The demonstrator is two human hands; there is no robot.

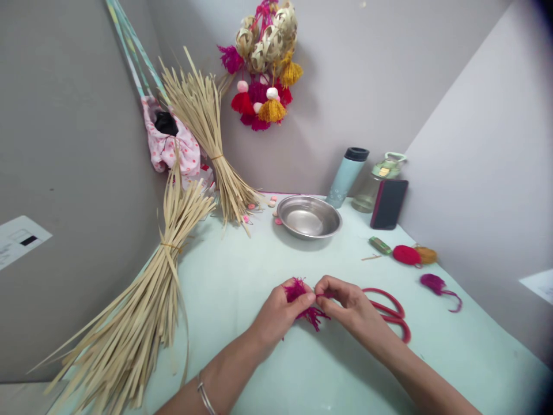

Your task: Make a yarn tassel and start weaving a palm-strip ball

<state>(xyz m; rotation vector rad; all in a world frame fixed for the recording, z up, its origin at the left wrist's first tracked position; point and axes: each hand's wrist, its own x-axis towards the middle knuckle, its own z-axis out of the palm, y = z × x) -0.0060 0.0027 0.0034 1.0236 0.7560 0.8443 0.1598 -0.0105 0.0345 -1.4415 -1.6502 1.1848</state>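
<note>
A magenta yarn tassel point(311, 316) with loose strands above and below sits in my left hand point(279, 308), whose thumb and fingers are closed round its middle. Close beside it, my right hand point(343, 297) pinches a bit of the same magenta yarn between thumb and forefinger. The fingertips of both hands almost meet. Partly behind my right hand and wrist lie scissors with red handles point(400, 314); their blades are hidden.
Palm-strip bundles point(166, 259) stand at left. A metal bowl point(309, 216) is behind my hands. At right are a tumbler point(347, 176), bottle point(367, 193), phone point(389, 204), green cutter point(380, 245), red yarn point(406, 255) and purple yarn point(433, 283). Tasselled woven balls point(268, 49) hang above.
</note>
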